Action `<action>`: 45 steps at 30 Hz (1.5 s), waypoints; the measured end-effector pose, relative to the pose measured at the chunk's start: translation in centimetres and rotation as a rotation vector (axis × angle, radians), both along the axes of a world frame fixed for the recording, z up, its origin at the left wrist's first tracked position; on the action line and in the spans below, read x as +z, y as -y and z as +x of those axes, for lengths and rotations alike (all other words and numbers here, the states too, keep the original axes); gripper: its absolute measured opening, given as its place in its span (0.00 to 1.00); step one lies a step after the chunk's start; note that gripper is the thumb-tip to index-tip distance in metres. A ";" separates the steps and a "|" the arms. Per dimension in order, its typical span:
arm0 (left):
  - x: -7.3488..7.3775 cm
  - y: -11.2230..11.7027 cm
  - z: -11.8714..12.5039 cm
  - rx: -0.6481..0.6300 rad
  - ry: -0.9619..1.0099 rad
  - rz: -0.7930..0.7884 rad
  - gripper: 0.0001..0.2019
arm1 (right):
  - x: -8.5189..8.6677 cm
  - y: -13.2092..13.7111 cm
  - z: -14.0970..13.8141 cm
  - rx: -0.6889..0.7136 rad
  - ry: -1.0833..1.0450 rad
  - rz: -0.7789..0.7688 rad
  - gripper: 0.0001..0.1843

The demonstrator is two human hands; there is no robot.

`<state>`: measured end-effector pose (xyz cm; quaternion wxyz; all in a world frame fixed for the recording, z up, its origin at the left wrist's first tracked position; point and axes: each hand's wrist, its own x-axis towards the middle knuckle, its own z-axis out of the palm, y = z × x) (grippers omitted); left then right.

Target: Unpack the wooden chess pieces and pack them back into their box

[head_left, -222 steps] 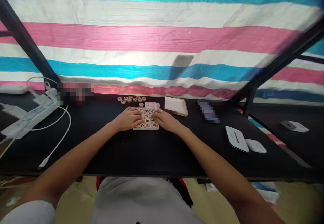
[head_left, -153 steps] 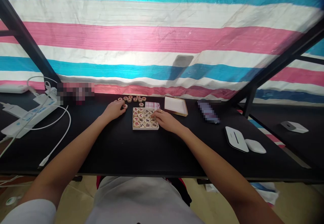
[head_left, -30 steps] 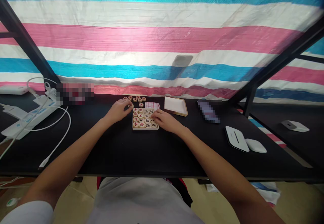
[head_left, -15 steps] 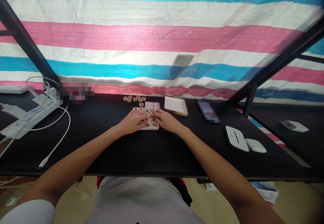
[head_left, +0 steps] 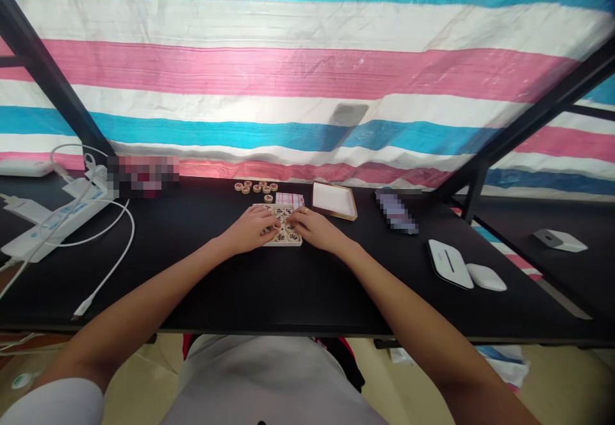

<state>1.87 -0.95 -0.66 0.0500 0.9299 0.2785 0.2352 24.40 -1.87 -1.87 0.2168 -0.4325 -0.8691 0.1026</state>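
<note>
Black table (head_left: 288, 297) up against a striped plastic sheet (head_left: 307, 69), dark metal posts on both sides. On the table, roughly mid-width, we have a shallow white box (head_left: 288, 244), flat and without a cover, with round game pieces (head_left: 293, 237) sitting in it face up. Those we can see clearly carry dark characters.

Left hand (head_left: 250, 229) lies over the left part of the box and hides most of what's there; thumb and fingers are bent close together over the middle pieces, but we can't make out if one is pinched. Right hand (head_left: 314, 227) is at the right edge, fingertips bent down on or just above the pieces; no clear grip visible to us. The two hands are near each other, a few pieces showing between.

Progress, by our reading: a good share of the set is in the box, but not all. We count about eight loose pieces (head_left: 266, 189) behind it, red-marked, one nearer the box than the rest.

Just behind the box, a pink-and-white folded paper (head_left: 289, 199); right of that, a white-lined shallow tray (head_left: 334, 200), probably the lid, not on the box. Farther right, a blurred-out phone (head_left: 398, 212). Far left, a power strip (head_left: 62, 220).
</note>
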 end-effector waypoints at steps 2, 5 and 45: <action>0.1 -0.1 0.0 0.008 0.035 0.006 0.08 | 0.0 0.0 0.0 0.004 -0.001 0.003 0.13; 0.0 -0.2 -0.1 0.021 0.021 -0.004 0.07 | 0.0 0.0 0.0 0.002 -0.005 0.006 0.13; -1.0 -6.3 -6.5 0.471 -0.171 0.003 0.19 | -0.1 -0.1 -0.1 0.002 -0.014 -0.016 0.12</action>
